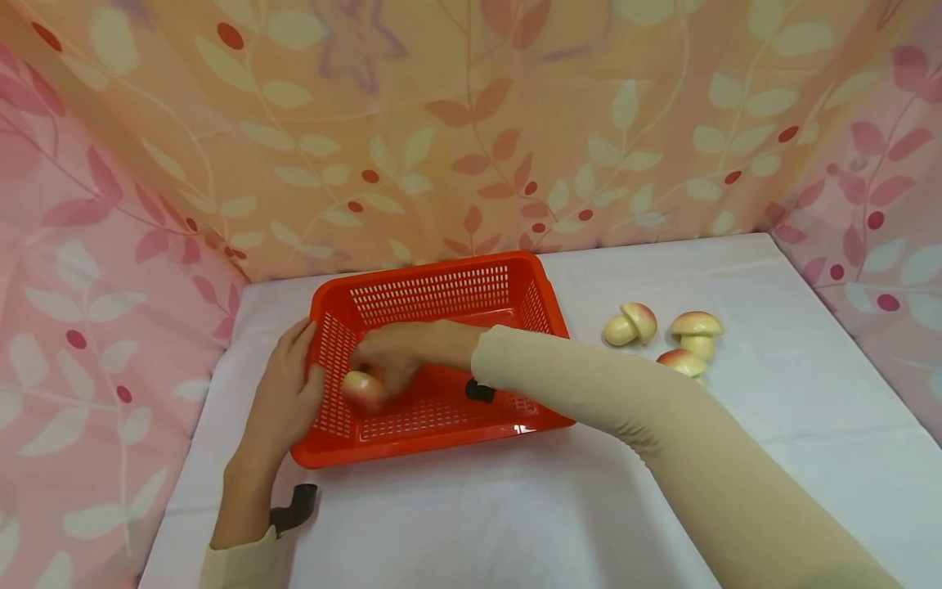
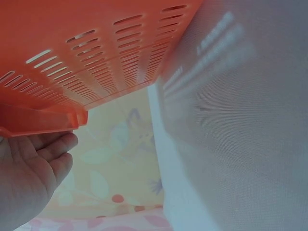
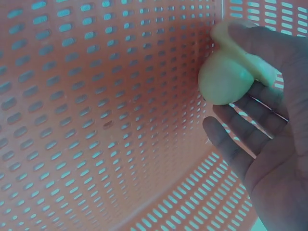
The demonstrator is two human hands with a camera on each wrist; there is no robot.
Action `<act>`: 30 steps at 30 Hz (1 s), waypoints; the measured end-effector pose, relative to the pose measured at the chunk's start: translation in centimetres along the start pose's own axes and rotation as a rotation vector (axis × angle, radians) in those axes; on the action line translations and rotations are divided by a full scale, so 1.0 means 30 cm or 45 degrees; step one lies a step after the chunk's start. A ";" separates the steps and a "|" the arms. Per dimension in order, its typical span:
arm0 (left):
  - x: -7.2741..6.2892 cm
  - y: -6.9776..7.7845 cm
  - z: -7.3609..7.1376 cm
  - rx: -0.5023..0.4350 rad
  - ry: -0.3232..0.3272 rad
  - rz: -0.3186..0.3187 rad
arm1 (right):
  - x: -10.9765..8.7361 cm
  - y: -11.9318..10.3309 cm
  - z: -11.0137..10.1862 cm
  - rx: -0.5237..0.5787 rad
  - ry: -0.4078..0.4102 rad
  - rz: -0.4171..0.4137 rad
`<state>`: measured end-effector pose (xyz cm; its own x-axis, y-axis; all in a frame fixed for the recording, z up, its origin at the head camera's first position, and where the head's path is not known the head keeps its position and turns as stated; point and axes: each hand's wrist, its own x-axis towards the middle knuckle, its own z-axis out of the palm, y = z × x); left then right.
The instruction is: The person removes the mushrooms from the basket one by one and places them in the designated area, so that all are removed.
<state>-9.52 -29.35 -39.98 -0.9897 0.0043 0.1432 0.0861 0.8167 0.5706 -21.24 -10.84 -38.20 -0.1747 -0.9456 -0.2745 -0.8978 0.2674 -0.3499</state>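
Observation:
A red plastic basket [image 1: 434,446] with slotted walls sits on the white-covered table. Inside it, near its left end, my right hand [image 1: 397,352] holds a toy mushroom [image 1: 363,393] with a yellow and reddish cap. The right wrist view shows the thumb on the cap of this mushroom [image 3: 226,79] and fingers underneath, close to the basket's slotted wall [image 3: 106,96]. My left hand [image 1: 287,397] grips the basket's left rim, its fingers [image 2: 60,147] under the lip in the left wrist view; the thumb is hidden there.
Three more toy mushrooms lie right of the basket: one tipped over [image 1: 633,323], one upright [image 1: 697,331], and one [image 1: 682,361] partly behind my right sleeve [image 1: 589,376]. Patterned cloth [image 1: 471,147] hangs behind the table and at both sides.

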 end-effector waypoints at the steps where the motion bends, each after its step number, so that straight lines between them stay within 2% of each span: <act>1: 0.000 -0.001 0.000 0.000 0.004 0.003 | 0.001 -0.001 0.000 0.001 -0.002 -0.005; 9: -0.003 -0.005 -0.001 -0.002 0.009 0.011 | 0.013 -0.009 0.008 0.057 -0.026 0.005; 19: 0.009 0.004 0.003 -0.005 0.009 0.018 | 0.000 -0.004 0.012 0.185 0.039 -0.042; 30: 0.003 -0.004 0.008 0.009 0.025 0.033 | -0.037 -0.003 0.018 0.157 0.093 0.003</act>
<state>-9.64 -29.32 -40.22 -0.9846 0.0144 0.1740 0.1111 0.8205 0.5607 -20.75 -9.71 -38.34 -0.2095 -0.9547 -0.2112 -0.8416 0.2860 -0.4582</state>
